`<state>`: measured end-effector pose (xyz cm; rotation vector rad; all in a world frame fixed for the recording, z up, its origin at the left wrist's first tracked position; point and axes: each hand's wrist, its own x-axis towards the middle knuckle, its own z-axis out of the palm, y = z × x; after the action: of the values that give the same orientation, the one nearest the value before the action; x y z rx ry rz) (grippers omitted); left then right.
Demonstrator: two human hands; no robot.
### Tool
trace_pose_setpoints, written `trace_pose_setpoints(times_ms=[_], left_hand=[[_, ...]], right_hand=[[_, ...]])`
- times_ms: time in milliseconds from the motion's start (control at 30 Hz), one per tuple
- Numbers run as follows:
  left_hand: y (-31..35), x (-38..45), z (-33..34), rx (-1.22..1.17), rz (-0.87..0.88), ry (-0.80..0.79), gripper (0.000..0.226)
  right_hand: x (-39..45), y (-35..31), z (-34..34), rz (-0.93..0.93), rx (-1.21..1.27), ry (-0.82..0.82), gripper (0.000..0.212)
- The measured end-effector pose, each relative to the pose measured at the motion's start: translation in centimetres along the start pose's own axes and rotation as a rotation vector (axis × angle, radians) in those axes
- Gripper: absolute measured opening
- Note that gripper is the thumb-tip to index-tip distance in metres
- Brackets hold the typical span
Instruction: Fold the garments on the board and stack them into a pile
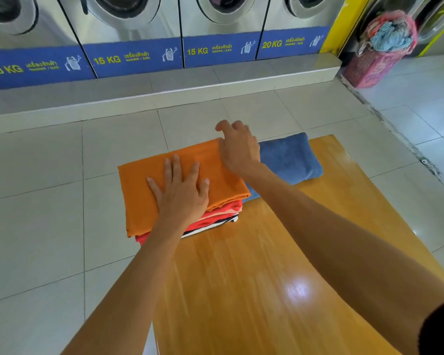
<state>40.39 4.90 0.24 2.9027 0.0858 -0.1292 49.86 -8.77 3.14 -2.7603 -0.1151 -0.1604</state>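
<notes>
A folded orange garment [144, 185] tops a pile at the far left corner of the wooden board [254, 278]. Under it show the edges of folded red garments [215, 216] and a black-and-white striped one [210, 226]. My left hand [182, 190] lies flat, fingers spread, on the orange garment. My right hand [237, 147] hovers over the pile's far right corner, fingers curled down and blurred; I cannot tell whether it pinches the cloth. A folded blue towel [290, 160] lies beside the pile, to its right, partly tucked under it.
The board overhangs a tiled floor [49, 226]. A row of front-loading washers [128, 34] on a raised step runs along the back. A pink laundry basket [374, 62] heaped with clothes stands at the back right.
</notes>
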Motion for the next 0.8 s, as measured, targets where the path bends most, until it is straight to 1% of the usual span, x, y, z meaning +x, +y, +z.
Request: trace_pose_setpoints(times_ms=[33,67,100,167,233,367,533,600,633,733,800], left_hand=[[-0.4,0.1,-0.2,-0.019,-0.026,0.044,0.061],[-1.0,0.1,-0.4,-0.019,-0.049,0.091,0.058],[-1.9,0.1,-0.5,-0.007,-0.064,0.137,0.056],[-4.0,0.0,-0.1,-0.007,-0.084,0.189,0.054],[-5.8,-0.5,0.6,-0.051,-0.095,0.174,0.055],[-6.7,-0.2,1.8,-0.135,-0.079,0.148,0.055],[-6.5,-0.6,2.4,-0.135,-0.103,0.163,0.054],[-6.0,-0.7,2.3,-0.104,-0.124,0.139,0.054],[-5.8,-0.6,2.0,-0.088,-0.143,0.098,0.055],[-5.4,-0.2,0.1,-0.003,-0.182,-0.088,0.058],[-5.0,-0.3,-1.8,0.049,-0.175,-0.175,0.062]], right_hand=[[-0.7,-0.9,0.1,-0.091,0.015,0.037,0.032],[-1.4,-1.6,0.6,-0.162,0.023,0.012,0.037],[-2.1,-2.1,1.2,-0.209,0.011,-0.056,0.043],[-3.4,-2.2,2.7,-0.201,-0.051,-0.234,0.057],[-4.1,-1.6,4.1,-0.154,-0.074,-0.317,0.067],[-3.8,-1.3,5.0,-0.128,-0.071,-0.340,0.072],[-4.5,-1.1,5.6,-0.141,-0.111,-0.306,0.073],[-4.0,-1.0,5.5,-0.152,-0.152,-0.353,0.074],[-3.6,-1.1,5.4,-0.157,-0.185,-0.398,0.075],[-3.3,-1.8,4.1,-0.160,-0.285,-0.458,0.076],[-4.3,-2.2,2.9,-0.153,-0.266,-0.468,0.074]])
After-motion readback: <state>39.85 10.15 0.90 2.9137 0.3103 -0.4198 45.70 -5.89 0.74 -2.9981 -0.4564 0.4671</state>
